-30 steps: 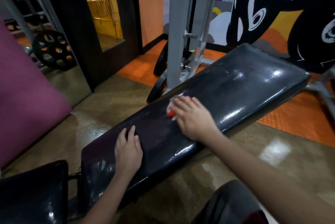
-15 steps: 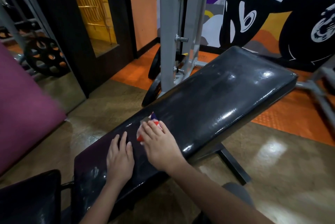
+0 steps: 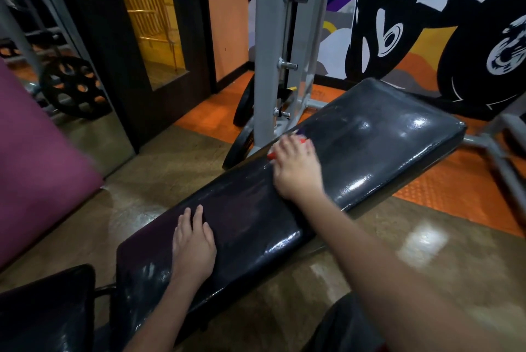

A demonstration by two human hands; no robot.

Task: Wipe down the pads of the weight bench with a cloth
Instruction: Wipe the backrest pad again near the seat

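pressing down on the long glossy black vinyl bench pad (image 3: 355,152), the person's right hand (image 3: 296,169) lies palm-down over a small cloth (image 3: 271,155), of which only a red edge and a bluish tip peek out near the pad's far edge; the fingers look blurred, so whether they curl round the cloth or lie flat on it cannot be told. the left hand (image 3: 193,246) rests flat on the near end of the same pad, fingers straight and close together, holding nothing. a second black padded seat (image 3: 42,312) sits just beside the pad at lower left. behind the pad stands a grey steel rack upright (image 3: 267,47) with black weight plates (image 3: 242,129) at its foot.
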